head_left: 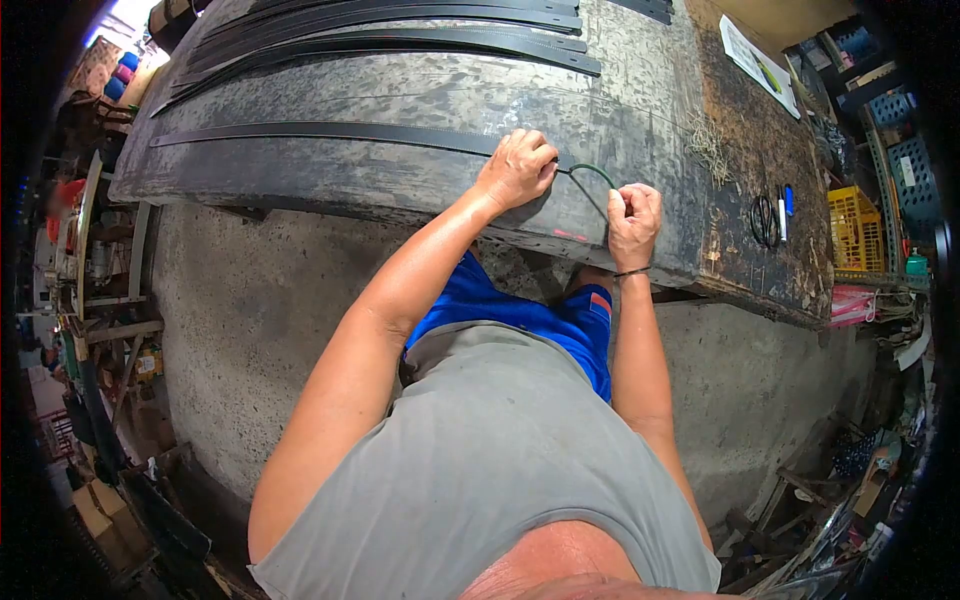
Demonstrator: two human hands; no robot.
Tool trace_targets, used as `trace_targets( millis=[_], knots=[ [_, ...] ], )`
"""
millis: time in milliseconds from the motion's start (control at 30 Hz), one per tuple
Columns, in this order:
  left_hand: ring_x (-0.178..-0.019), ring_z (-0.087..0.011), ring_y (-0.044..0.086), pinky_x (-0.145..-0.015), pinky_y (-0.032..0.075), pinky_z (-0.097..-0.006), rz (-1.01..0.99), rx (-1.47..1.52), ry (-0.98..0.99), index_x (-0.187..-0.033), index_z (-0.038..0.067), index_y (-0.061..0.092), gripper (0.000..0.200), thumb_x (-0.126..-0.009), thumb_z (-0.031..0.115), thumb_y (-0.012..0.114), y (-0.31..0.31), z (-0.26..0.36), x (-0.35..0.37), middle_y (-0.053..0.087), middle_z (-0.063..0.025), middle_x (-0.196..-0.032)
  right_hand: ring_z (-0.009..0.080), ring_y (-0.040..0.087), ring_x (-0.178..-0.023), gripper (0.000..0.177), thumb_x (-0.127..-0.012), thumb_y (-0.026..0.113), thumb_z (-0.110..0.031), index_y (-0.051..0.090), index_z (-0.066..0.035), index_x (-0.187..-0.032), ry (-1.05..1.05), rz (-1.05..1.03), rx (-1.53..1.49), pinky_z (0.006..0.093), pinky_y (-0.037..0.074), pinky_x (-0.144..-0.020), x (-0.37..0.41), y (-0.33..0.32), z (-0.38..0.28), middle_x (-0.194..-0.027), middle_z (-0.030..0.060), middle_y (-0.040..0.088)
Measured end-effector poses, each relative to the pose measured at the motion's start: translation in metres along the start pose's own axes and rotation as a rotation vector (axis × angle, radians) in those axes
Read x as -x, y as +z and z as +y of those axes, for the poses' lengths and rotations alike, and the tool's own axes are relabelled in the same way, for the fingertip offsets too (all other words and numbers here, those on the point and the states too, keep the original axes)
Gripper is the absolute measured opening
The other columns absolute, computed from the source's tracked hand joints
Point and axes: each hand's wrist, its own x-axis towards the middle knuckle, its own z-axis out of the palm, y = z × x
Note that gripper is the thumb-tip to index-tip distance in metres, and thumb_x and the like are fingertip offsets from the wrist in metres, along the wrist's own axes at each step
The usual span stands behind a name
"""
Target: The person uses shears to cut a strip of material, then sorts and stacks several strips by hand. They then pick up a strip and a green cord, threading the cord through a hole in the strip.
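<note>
A long dark strip (pixel 320 131) lies along the near side of the worktable, its right end under my left hand (pixel 518 170). The fingers of that hand are bent and closed on the strip's end. A thin green cord (pixel 592 169) loops from the strip's end to my right hand (pixel 635 215), which pinches it between thumb and fingertips above the table's near edge. Both palms face down or inward, so the exact grip on the strip is partly hidden.
More dark strips (pixel 400 40) lie stacked at the table's back left. Toward the right are loose threads (pixel 708 150), a paper sheet (pixel 758 65), black scissors (pixel 765 221) and a blue pen (pixel 789 200). A yellow crate (pixel 856 230) stands beyond the worktable (pixel 640 110).
</note>
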Motion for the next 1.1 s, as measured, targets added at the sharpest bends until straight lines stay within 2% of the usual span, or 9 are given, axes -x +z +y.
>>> trace_targets(
  millis=[267, 367, 433, 533, 667, 733, 800, 867, 1100],
  knots=[
    [-0.088, -0.0271, 0.053, -0.078, 0.043, -0.0381, -0.011, -0.003, 0.022, -0.088, 0.011, 0.063, 0.015, -0.076, 0.018, 0.066, -0.006, 0.003, 0.001, 0.055, -0.0065, -0.089, 0.0105, 0.051, -0.069, 0.008, -0.081, 0.067, -0.007, 0.061, -0.002, -0.08, 0.012, 0.066, -0.018, 0.0242, 0.045, -0.06, 0.0, 0.0, 0.011, -0.093, 0.0049, 0.054],
    [-0.087, -0.027, 0.054, -0.077, 0.044, -0.0387, -0.039, -0.047, 0.069, -0.096, 0.011, 0.063, 0.023, -0.077, 0.023, 0.068, -0.017, 0.014, 0.001, 0.056, -0.0064, -0.092, 0.0113, 0.052, -0.074, 0.011, -0.083, 0.067, -0.01, 0.06, -0.002, -0.081, 0.124, 0.164, -0.16, 0.0247, 0.045, -0.063, 0.0, 0.002, 0.026, -0.093, 0.0041, 0.055],
    [-0.089, -0.0267, 0.053, -0.078, 0.042, -0.0408, -0.128, -0.106, 0.21, -0.104, 0.013, 0.063, 0.031, -0.079, 0.033, 0.067, -0.024, 0.02, 0.0, 0.056, -0.0061, -0.094, 0.0115, 0.052, -0.074, 0.011, -0.083, 0.067, -0.01, 0.06, -0.002, -0.081, 0.155, 0.189, -0.183, 0.0247, 0.045, -0.064, 0.0, 0.001, 0.029, -0.093, 0.0045, 0.055],
    [-0.094, -0.0259, 0.054, -0.081, 0.042, -0.0414, -0.194, -0.148, 0.218, -0.113, 0.016, 0.06, 0.04, -0.081, 0.038, 0.066, -0.018, 0.013, 0.002, 0.057, -0.0066, -0.099, 0.012, 0.052, -0.075, 0.012, -0.084, 0.067, -0.011, 0.06, -0.002, -0.081, 0.158, 0.21, -0.181, 0.0249, 0.045, -0.064, 0.001, 0.002, 0.033, -0.094, 0.0054, 0.055],
    [-0.099, -0.026, 0.054, -0.083, 0.042, -0.0402, -0.122, -0.066, 0.166, -0.119, 0.017, 0.057, 0.043, -0.082, 0.038, 0.065, -0.022, 0.015, 0.005, 0.058, -0.0075, -0.105, 0.0122, 0.053, -0.077, 0.013, -0.084, 0.067, -0.011, 0.059, -0.001, -0.08, 0.145, 0.178, -0.141, 0.0256, 0.045, -0.064, 0.001, 0.002, 0.027, -0.095, 0.0066, 0.055],
    [-0.103, -0.0257, 0.054, -0.085, 0.042, -0.04, -0.076, 0.057, 0.038, -0.123, 0.019, 0.053, 0.047, -0.082, 0.038, 0.065, -0.016, 0.01, 0.008, 0.058, -0.0078, -0.11, 0.0119, 0.054, -0.076, 0.013, -0.084, 0.067, -0.011, 0.059, -0.001, -0.079, 0.138, 0.191, -0.141, 0.0255, 0.045, -0.064, 0.0, 0.002, 0.032, -0.094, 0.0064, 0.055],
    [-0.099, -0.0261, 0.055, -0.083, 0.042, -0.0398, -0.058, -0.009, 0.127, -0.118, 0.017, 0.057, 0.041, -0.082, 0.035, 0.066, -0.021, 0.017, 0.005, 0.058, -0.0076, -0.108, 0.0116, 0.054, -0.075, 0.014, -0.084, 0.066, -0.011, 0.059, -0.001, -0.079, 0.128, 0.201, -0.142, 0.0253, 0.045, -0.063, -0.003, 0.002, 0.029, -0.093, 0.0063, 0.054],
    [-0.096, -0.0267, 0.056, -0.081, 0.043, -0.0396, -0.183, -0.133, 0.202, -0.113, 0.017, 0.061, 0.036, -0.081, 0.032, 0.067, -0.023, 0.018, 0.003, 0.057, -0.0074, -0.106, 0.0118, 0.054, -0.072, 0.014, -0.084, 0.066, -0.012, 0.059, -0.001, -0.079, 0.307, 0.224, -0.272, 0.0261, 0.046, -0.064, -0.008, 0.001, 0.024, -0.09, 0.0061, 0.053],
    [-0.084, -0.026, 0.059, -0.071, 0.048, -0.0382, -0.103, -0.088, 0.094, -0.095, 0.014, 0.064, 0.017, -0.081, 0.023, 0.066, -0.003, 0.009, -0.021, 0.059, -0.0052, -0.085, 0.0136, 0.056, -0.068, 0.019, -0.084, 0.067, -0.016, 0.058, -0.001, -0.077, 0.269, 0.21, -0.091, 0.0294, 0.047, -0.063, -0.021, 0.015, 0.036, -0.09, 0.0071, 0.053]
  ],
)
